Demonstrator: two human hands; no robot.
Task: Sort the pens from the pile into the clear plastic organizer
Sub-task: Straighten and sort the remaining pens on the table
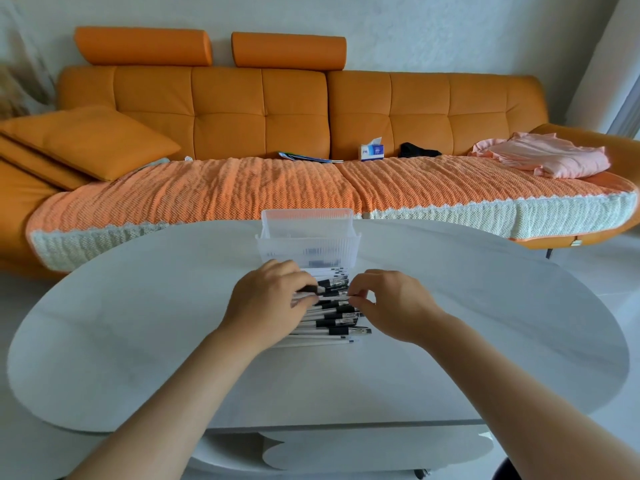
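The pens (pixel 332 317) lie in a pile on the tabletop (pixel 138 323), just on the near side of the clear plastic organizer (pixel 308 244), their long axes running left to right across it. The left hand (pixel 270 292) curls its fingers over the pile's left ends and appears to grip a few pens. The right hand (pixel 391 299) pinches at the black-capped right ends (exactly which pen is too small to tell). Both hands sit equally near the organizer, so my guess is that a pen lifted from here must be swung upright and carried straight away from the person to drop in.
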